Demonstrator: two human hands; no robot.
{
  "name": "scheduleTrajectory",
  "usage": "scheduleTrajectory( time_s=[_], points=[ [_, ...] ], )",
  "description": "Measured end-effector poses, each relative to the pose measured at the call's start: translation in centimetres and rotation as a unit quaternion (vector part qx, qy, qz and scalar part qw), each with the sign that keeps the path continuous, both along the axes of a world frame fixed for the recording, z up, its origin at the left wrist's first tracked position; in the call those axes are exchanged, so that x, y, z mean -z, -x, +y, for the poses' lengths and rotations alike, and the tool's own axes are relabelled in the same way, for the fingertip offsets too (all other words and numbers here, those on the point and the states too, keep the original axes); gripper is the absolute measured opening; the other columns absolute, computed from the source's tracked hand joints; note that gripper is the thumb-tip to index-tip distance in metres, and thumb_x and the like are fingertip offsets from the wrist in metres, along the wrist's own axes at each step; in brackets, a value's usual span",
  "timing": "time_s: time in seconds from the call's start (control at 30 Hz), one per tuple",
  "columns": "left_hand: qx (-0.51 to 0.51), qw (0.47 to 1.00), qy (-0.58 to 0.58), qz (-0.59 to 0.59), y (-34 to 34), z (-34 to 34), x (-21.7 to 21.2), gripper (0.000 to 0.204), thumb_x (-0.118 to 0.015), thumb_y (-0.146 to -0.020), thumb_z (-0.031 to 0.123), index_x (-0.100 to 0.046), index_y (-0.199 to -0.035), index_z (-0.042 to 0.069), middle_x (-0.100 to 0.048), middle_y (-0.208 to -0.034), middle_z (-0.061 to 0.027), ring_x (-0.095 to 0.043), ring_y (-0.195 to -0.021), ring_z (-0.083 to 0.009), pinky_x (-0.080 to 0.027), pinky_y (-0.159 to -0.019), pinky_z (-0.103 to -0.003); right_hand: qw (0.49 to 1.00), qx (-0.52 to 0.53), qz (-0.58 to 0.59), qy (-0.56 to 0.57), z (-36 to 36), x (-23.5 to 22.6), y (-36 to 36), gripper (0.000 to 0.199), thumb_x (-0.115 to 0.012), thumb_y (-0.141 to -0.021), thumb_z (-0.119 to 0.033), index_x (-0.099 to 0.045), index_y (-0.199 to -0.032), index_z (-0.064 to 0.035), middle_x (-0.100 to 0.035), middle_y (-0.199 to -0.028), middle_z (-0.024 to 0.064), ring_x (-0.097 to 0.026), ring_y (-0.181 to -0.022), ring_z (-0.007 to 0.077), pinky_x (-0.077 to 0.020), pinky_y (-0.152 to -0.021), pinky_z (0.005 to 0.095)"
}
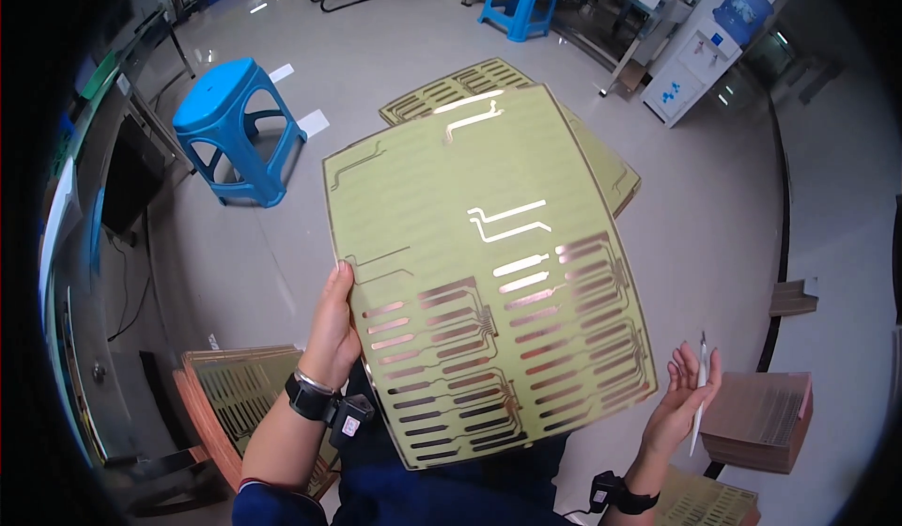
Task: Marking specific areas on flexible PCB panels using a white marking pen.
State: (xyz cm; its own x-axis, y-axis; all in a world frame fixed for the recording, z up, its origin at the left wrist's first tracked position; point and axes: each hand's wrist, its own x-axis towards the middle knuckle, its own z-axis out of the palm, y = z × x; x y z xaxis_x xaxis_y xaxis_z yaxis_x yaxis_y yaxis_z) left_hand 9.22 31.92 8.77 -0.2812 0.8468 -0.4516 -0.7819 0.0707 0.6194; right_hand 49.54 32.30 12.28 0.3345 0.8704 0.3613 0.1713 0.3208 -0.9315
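Note:
My left hand grips the left edge of a large yellow-green circuit board panel with shiny copper tracks and pads, held tilted up in front of me. My right hand is apart from the panel's lower right corner, its fingers closed round a slim white pen-shaped tool with a thin dark tip pointing up. Behind the held panel, more panels of the same kind show partly; the held one hides what they rest on.
A stack of copper-edged panels stands at lower left, another panel stack at lower right. Beside it is a brown stack. Blue stools stand at left and far back. A water dispenser is far right; a desk lines the left.

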Motion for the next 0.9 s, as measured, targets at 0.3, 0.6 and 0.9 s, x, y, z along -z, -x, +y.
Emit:
scheduleTrajectory(
  time_s=[0.3, 0.6, 0.9],
  points=[
    [0.041, 0.993, 0.014, 0.111, 0.5, 1.3, 2.6, 0.029, -0.043, -0.102, 0.026, -0.050, -0.121, 0.005, -0.060, -0.115, -0.0096, -0.061, -0.104, -0.0186, -0.053, -0.088, -0.034, 0.954, -0.251, -0.138, 0.086, 0.5, 1.2, 7.7, 0.030, -0.049, -0.097, -0.023, -0.063, -0.106, 0.0028, -0.065, -0.102, 0.0146, -0.062, -0.093, 0.0217, -0.0472, -0.084, 0.0320],
    [0.047, 0.986, 0.058, 0.151, 1.4, -0.9, 5.2, 0.022, -0.044, -0.102, 0.022, -0.053, -0.112, 0.004, -0.061, -0.108, -0.0074, -0.060, -0.097, -0.0149, -0.050, -0.085, -0.029, 0.927, -0.315, -0.186, 0.084, 3.4, 2.6, 11.9, 0.016, -0.062, -0.086, -0.002, -0.067, -0.101, -0.0006, -0.068, -0.098, 0.0134, -0.066, -0.093, 0.0222, -0.0525, -0.081, 0.0305],
    [0.149, 0.938, 0.135, 0.282, -1.3, -8.9, 3.2, 0.022, -0.050, -0.101, 0.024, -0.058, -0.093, 0.005, -0.056, -0.073, 0.0035, -0.048, -0.062, -0.0053, -0.040, -0.058, -0.021, 0.923, -0.296, -0.242, 0.030, 4.4, 3.9, 11.9, 0.020, -0.063, -0.084, 0.000, -0.067, -0.104, 0.0008, -0.066, -0.107, 0.0155, -0.066, -0.093, 0.0241, -0.0533, -0.080, 0.0307]
  ],
)
